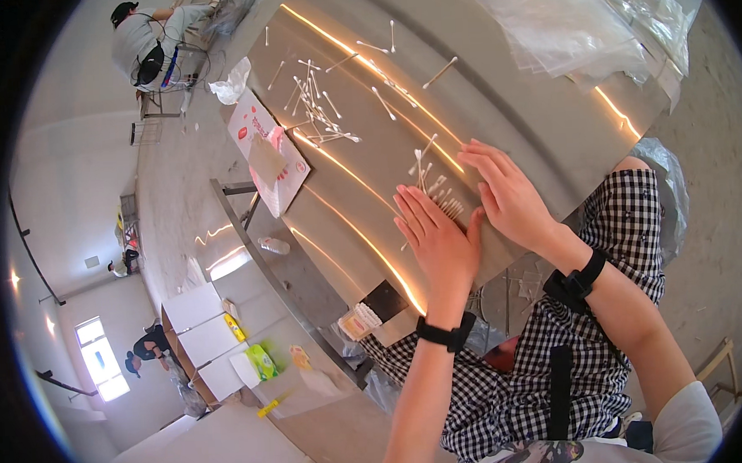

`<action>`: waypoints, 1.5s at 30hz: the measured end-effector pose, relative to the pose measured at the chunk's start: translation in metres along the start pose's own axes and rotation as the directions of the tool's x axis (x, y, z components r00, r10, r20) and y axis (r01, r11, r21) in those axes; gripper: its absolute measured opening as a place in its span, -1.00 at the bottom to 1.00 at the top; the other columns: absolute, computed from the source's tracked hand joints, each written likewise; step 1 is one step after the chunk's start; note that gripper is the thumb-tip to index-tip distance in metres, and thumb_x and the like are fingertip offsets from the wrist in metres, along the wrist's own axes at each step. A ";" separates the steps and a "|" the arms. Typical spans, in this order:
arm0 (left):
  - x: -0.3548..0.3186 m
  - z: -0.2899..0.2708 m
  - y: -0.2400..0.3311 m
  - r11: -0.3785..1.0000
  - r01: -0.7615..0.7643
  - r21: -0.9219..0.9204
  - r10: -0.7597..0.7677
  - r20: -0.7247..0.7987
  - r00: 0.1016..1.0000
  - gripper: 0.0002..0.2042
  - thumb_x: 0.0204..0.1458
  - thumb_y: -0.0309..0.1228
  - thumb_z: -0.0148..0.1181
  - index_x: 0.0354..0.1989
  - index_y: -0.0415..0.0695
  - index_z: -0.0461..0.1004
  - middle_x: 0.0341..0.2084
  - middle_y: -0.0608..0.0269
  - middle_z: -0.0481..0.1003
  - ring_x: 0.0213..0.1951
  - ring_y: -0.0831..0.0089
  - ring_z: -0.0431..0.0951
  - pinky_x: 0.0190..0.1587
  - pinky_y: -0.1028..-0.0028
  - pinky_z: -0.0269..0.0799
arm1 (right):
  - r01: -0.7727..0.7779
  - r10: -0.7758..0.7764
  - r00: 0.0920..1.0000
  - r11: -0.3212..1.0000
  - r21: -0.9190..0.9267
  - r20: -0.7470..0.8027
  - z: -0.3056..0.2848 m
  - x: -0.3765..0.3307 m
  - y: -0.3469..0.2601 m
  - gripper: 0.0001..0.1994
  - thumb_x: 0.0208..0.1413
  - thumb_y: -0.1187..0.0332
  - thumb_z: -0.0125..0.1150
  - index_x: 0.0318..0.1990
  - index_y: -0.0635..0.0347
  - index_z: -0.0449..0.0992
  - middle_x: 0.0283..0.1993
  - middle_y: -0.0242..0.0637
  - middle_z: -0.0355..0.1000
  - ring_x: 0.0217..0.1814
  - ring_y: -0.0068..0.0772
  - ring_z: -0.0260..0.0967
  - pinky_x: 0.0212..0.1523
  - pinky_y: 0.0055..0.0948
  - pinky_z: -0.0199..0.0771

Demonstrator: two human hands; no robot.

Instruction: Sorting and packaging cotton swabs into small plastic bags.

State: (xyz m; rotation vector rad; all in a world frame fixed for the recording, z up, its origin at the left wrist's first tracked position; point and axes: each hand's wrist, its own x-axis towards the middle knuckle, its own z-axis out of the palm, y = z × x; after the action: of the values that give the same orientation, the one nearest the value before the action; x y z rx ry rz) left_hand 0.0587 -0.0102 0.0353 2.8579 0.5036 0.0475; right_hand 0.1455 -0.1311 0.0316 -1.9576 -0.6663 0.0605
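A bunch of cotton swabs (446, 202) lies on the brown tabletop (464, 87), beside my left hand and partly hidden by it. My left hand (438, 241) rests over the near side of this bunch, fingers stretched out together and thumb apart. To its right is my right hand (510, 194), fingers extended and slightly bent, with its thumb pointing toward the bunch. Neither hand grips anything that I can see. Farther left on the table is a loose pile of cotton swabs (316, 110), with several single swabs (440, 72) scattered around it.
A white and pink printed sheet (268, 157) lies at the table's left edge, by crumpled white paper (232, 82). A tub of swabs (359, 321) stands at the near left corner. Clear plastic bags (561, 24) cover the far right. Other people (152, 46) are in the background.
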 end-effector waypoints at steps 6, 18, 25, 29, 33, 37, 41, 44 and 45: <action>0.030 0.003 -0.022 0.998 -0.019 0.066 0.022 -0.057 0.998 -0.01 0.19 0.12 0.06 0.41 -0.53 -0.23 0.43 -0.38 -0.13 0.48 -0.15 -0.17 0.45 -0.03 -0.23 | 0.040 -0.042 0.999 0.997 -0.067 -0.026 -0.001 0.000 -0.002 -0.51 0.00 0.70 0.04 0.16 0.25 0.34 0.23 -0.06 0.32 0.34 0.00 0.23 0.29 -0.12 0.30; -0.018 -0.018 -0.017 0.987 -0.097 -0.129 0.106 0.065 0.992 0.00 0.15 0.07 0.14 0.43 -0.49 -0.25 0.43 -0.31 -0.08 0.48 -0.09 -0.12 0.44 -0.10 -0.25 | 0.037 -0.037 0.999 0.999 0.005 0.022 0.001 -0.001 -0.001 -0.52 0.06 0.69 0.02 0.18 0.18 0.36 0.27 -0.13 0.31 0.42 -0.04 0.16 0.35 -0.15 0.25; -0.041 -0.013 -0.012 0.983 -0.158 -0.089 0.164 0.067 0.984 0.00 0.13 0.01 0.20 0.43 -0.48 -0.25 0.42 -0.33 -0.07 0.48 -0.12 -0.14 0.44 -0.09 -0.31 | 0.250 -0.212 0.951 0.956 -0.154 0.226 0.004 -0.002 -0.003 -0.51 0.02 0.64 0.10 0.15 0.06 0.48 0.36 -0.35 0.29 0.53 -0.21 0.01 0.50 -0.13 0.05; -0.046 -0.008 -0.009 0.985 -0.173 0.008 0.173 0.069 0.983 0.02 0.10 0.10 0.17 0.41 -0.52 -0.17 0.42 -0.34 -0.06 0.48 -0.10 -0.12 0.44 -0.08 -0.23 | 0.354 -0.261 0.907 0.898 -0.263 0.331 0.004 -0.003 -0.002 -0.55 0.02 0.54 0.12 0.13 0.07 0.52 0.35 -0.41 0.31 0.54 -0.31 -0.02 0.55 -0.13 -0.08; -0.051 -0.005 -0.012 0.981 -0.190 0.052 0.186 0.068 0.980 0.03 0.08 0.16 0.14 0.40 -0.52 -0.12 0.42 -0.31 -0.06 0.48 -0.09 -0.12 0.43 -0.06 -0.19 | 0.310 -0.236 0.948 0.833 -0.458 0.213 0.009 -0.001 0.007 -0.49 0.01 0.54 0.13 0.20 0.10 0.45 0.36 -0.39 0.30 0.55 -0.32 -0.03 0.56 -0.09 -0.14; -0.059 -0.009 -0.014 0.983 -0.182 0.007 0.180 0.123 0.976 0.04 0.09 0.09 0.19 0.42 -0.51 -0.21 0.43 -0.37 -0.15 0.49 -0.15 -0.21 0.45 -0.08 -0.28 | 0.232 -0.190 0.973 0.816 -0.529 0.134 0.002 0.002 0.012 -0.46 0.02 0.55 0.12 0.24 0.13 0.40 0.37 -0.35 0.28 0.55 -0.30 -0.02 0.56 -0.08 -0.15; -0.061 -0.011 -0.007 0.993 -0.117 -0.025 0.119 0.103 0.987 0.03 0.10 0.09 0.18 0.43 -0.49 -0.22 0.43 -0.38 -0.17 0.49 -0.16 -0.23 0.45 -0.07 -0.30 | 0.158 -0.123 0.987 0.867 -0.473 0.105 0.001 0.002 0.013 -0.46 0.01 0.60 0.11 0.22 0.11 0.42 0.36 -0.29 0.28 0.53 -0.26 0.01 0.55 -0.08 -0.09; -0.060 -0.009 -0.007 0.994 -0.109 -0.008 0.109 0.094 0.990 0.03 0.11 0.11 0.16 0.43 -0.49 -0.22 0.43 -0.37 -0.17 0.48 -0.16 -0.22 0.45 -0.06 -0.28 | 0.179 -0.160 0.984 0.914 -0.363 0.080 0.003 0.003 0.009 -0.57 0.00 0.61 0.13 0.08 0.12 0.51 0.28 -0.28 0.35 0.48 -0.25 0.09 0.53 -0.10 -0.04; -0.059 -0.007 -0.007 0.993 -0.114 0.005 0.113 0.092 0.989 0.03 0.11 0.12 0.15 0.43 -0.49 -0.22 0.44 -0.37 -0.16 0.48 -0.16 -0.20 0.45 -0.06 -0.27 | 0.213 -0.202 0.977 0.921 -0.325 0.065 0.001 0.003 0.008 -0.65 -0.01 0.60 0.15 -0.03 0.13 0.56 0.21 -0.28 0.41 0.44 -0.25 0.16 0.53 -0.11 -0.01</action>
State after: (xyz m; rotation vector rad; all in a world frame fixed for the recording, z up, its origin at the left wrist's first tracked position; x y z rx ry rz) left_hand 0.0006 -0.0226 0.0410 2.8798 0.3234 -0.0656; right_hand 0.1510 -0.1313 0.0252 -2.1961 -0.9507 -0.1639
